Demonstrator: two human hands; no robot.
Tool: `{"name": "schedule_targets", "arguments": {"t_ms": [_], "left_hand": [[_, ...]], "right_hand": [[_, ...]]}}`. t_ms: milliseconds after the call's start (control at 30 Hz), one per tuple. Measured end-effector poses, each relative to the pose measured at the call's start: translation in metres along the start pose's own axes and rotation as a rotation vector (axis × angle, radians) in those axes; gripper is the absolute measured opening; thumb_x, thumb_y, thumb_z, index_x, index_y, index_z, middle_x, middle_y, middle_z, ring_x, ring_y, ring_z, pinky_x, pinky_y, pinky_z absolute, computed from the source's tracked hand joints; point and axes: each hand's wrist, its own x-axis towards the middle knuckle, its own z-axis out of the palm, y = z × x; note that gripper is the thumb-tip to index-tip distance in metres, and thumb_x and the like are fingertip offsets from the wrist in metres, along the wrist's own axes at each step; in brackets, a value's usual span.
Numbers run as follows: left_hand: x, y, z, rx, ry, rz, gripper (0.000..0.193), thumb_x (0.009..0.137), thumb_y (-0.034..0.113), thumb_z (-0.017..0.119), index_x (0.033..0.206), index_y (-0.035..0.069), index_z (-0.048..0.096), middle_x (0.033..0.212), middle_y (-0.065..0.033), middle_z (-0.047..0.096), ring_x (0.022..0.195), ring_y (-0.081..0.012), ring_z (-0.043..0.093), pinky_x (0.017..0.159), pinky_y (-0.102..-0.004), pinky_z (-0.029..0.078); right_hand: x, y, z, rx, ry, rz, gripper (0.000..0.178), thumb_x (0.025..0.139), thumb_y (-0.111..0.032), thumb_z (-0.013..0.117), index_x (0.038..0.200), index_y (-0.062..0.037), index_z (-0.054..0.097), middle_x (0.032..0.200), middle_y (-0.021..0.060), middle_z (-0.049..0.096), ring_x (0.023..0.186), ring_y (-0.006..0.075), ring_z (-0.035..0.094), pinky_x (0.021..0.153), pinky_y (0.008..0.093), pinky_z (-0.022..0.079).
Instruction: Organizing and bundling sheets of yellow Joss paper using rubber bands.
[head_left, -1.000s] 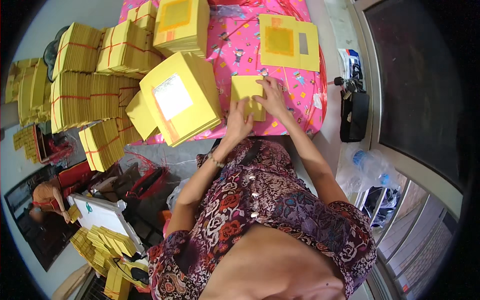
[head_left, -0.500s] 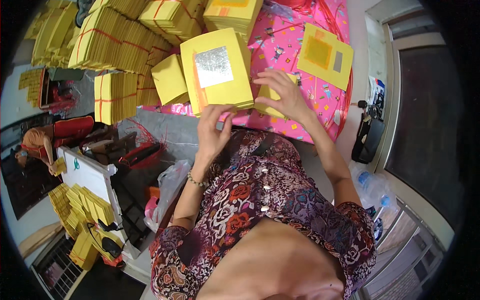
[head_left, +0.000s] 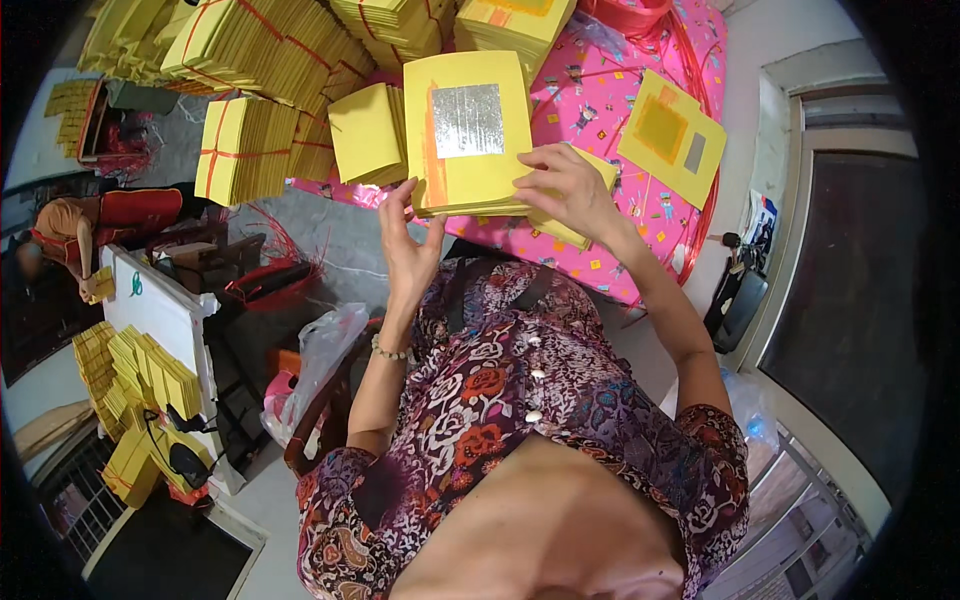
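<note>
Fingers of your left hand (head_left: pixel 412 265) are spread, the thumb apart from the others, against the near left corner of a thick stack of yellow paper sheets (head_left: pixel 475 177) topped with a shiny silver square (head_left: pixel 468 120) and an orange strip along its left side. Your right hand (head_left: pixel 585 202) has its fingers parted and bent, their tips at the stack's near right corner. The stack lies by the near edge of the desk (head_left: pixel 580 92), which wears a pink printed cloth. Partly hidden beneath your right hand is a smaller yellow paper piece (head_left: pixel 606 172). Just left of the stack stands a small pile of yellow folded sheets (head_left: pixel 366 137); beyond that, toward the desk's left end, sits a yellow paper bundle tied with red string (head_left: pixel 245 150). Near the desk's right edge lies a flat yellow sheet (head_left: pixel 705 160) bearing an orange-bordered square and a grey rectangle. Away to your left, a person in a red vest (head_left: pixel 130 212) leans by a white panel (head_left: pixel 165 300).
</note>
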Motion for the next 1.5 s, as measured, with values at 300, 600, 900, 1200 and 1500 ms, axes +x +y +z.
{"name": "schedule_targets", "arguments": {"t_ms": [300,600,900,1200,1500], "left_hand": [[0.004,0.0,-0.003,-0.002,0.001,0.024,0.041,0.076,0.004,0.07,0.116,0.007,0.058,0.11,-0.0106,0.053,0.096,-0.0235,0.052,0.082,-0.0336,0.045],[0.008,0.006,-0.003,0.014,0.018,-0.004,0.038,0.075,0.008,0.073,0.111,0.008,0.062,0.105,-0.0093,0.053,0.093,-0.022,0.052,0.08,-0.0318,0.045],[0.008,0.005,-0.002,-0.019,0.022,-0.012,0.037,0.075,0.009,0.074,0.11,0.009,0.062,0.104,-0.0081,0.053,0.092,-0.0202,0.051,0.078,-0.0308,0.045],[0.008,0.004,-0.002,-0.02,0.026,-0.008,0.037,0.075,0.008,0.074,0.11,0.009,0.063,0.103,-0.0071,0.053,0.09,-0.0192,0.051,0.077,-0.0304,0.045],[0.008,0.001,-0.002,-0.025,0.028,0.0,0.037,0.075,0.009,0.074,0.11,0.009,0.063,0.104,-0.0071,0.054,0.089,-0.019,0.051,0.076,-0.0298,0.045]], "right_hand": [[0.002,0.013,0.014,0.284,0.074,0.107,0.01,0.081,-0.014,0.069,0.085,-0.0041,0.07,0.088,0.0051,0.066,0.085,0.0198,0.057,0.077,0.0309,0.046],[0.002,0.022,0.019,0.486,0.022,0.341,0.009,0.083,-0.011,0.069,0.084,-0.0018,0.07,0.082,0.0032,0.065,0.077,0.0106,0.054,0.068,0.0245,0.042],[0.004,0.022,0.017,0.526,0.005,0.364,0.009,0.082,-0.011,0.069,0.083,-0.0015,0.07,0.081,0.0036,0.065,0.077,0.0114,0.055,0.071,0.0268,0.043],[0.005,0.022,0.018,0.522,0.003,0.359,0.009,0.082,-0.012,0.069,0.081,-0.0027,0.07,0.08,0.0034,0.067,0.078,0.0121,0.056,0.073,0.0277,0.044],[0.007,0.025,0.02,0.509,0.07,0.252,0.011,0.08,-0.015,0.072,0.078,-0.0043,0.071,0.072,0.0022,0.064,0.073,0.0111,0.056,0.065,0.0258,0.043]]}}
